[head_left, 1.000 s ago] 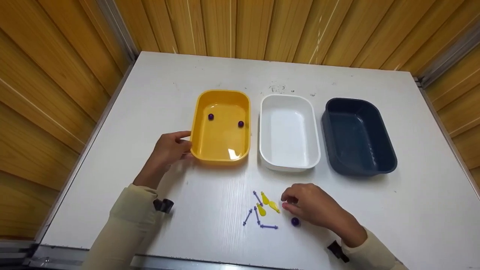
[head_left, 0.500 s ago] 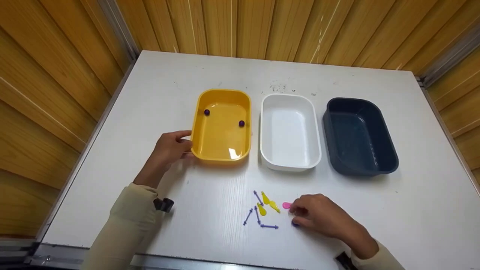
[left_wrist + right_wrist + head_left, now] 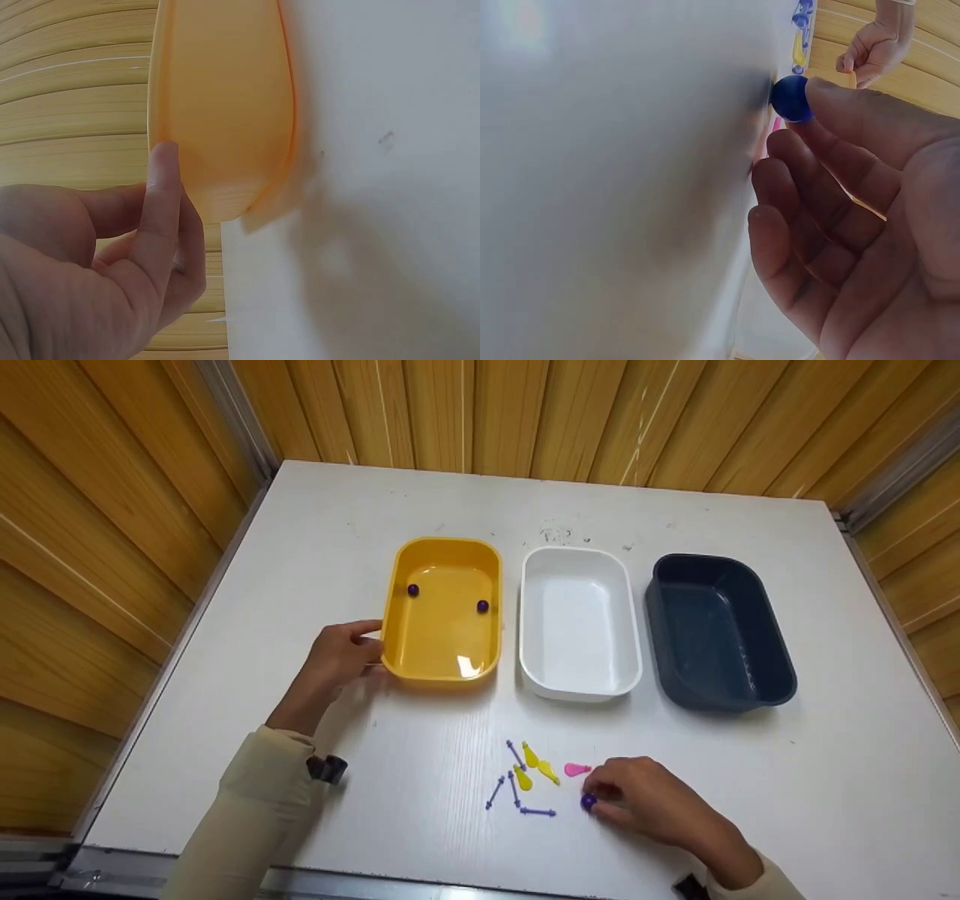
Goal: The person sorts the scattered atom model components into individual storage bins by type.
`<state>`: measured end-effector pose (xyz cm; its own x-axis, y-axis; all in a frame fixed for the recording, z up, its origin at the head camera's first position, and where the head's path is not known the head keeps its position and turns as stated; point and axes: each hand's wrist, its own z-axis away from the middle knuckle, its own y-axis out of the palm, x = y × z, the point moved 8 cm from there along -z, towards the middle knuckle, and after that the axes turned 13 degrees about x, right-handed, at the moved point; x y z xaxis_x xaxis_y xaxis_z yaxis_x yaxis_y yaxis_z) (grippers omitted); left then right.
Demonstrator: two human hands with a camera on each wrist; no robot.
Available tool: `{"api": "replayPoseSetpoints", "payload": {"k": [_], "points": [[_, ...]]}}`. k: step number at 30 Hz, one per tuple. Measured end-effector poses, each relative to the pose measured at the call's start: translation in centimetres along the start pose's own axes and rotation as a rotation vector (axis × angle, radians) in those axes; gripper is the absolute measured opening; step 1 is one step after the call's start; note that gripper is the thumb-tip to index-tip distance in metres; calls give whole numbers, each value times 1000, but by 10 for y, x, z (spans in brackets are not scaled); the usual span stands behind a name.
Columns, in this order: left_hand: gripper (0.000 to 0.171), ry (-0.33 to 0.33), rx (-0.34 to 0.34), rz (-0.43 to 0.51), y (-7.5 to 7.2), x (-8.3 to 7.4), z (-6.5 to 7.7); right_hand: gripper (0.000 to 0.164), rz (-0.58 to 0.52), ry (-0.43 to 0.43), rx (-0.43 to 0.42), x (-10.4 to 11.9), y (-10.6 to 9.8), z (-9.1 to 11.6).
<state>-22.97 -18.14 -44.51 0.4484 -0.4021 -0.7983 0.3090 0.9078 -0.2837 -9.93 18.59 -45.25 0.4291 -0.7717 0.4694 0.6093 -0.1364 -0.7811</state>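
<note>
My right hand (image 3: 660, 802) pinches a small purple ball (image 3: 589, 802) between thumb and index finger, low over the table at the front. In the right wrist view the ball (image 3: 791, 99) looks deep blue, and the other fingers curl loosely below it. The left hand (image 3: 337, 656) grips the near left edge of the yellow bin (image 3: 442, 669); in the left wrist view a fingertip (image 3: 165, 154) lies on its outer wall by the rim. Two more purple balls lie inside that bin, one on the left (image 3: 413, 590) and one on the right (image 3: 483, 606).
Right of the yellow bin stand a white bin (image 3: 577, 690) and a dark blue bin (image 3: 720, 701). Several purple rods (image 3: 538, 811) and yellow teardrop pieces (image 3: 523, 780) lie left of my right hand. A pink teardrop piece (image 3: 576, 769) sits beside its fingertips. Wooden panels (image 3: 525, 412) surround the table.
My right hand has moved down and right, away from the pink piece, and taken hold of the purple ball. The left ball in the yellow bin has rolled slightly. The left hand stays put.
</note>
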Motion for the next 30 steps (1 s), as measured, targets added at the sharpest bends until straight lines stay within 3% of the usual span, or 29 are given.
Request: {"api": "replayPoseSetpoints", "payload": {"k": [8,22,30], "points": [[49,-8,-9,-1,-1,2,1,11,-3,39,20,1,1,-4],[50,-22,3,2,0,4,-1,11,-32,24,-15,3,1,-6],[49,-26,-7,-12,1,2,-2,13,-6,7,-91,7,-10,-9]]}}
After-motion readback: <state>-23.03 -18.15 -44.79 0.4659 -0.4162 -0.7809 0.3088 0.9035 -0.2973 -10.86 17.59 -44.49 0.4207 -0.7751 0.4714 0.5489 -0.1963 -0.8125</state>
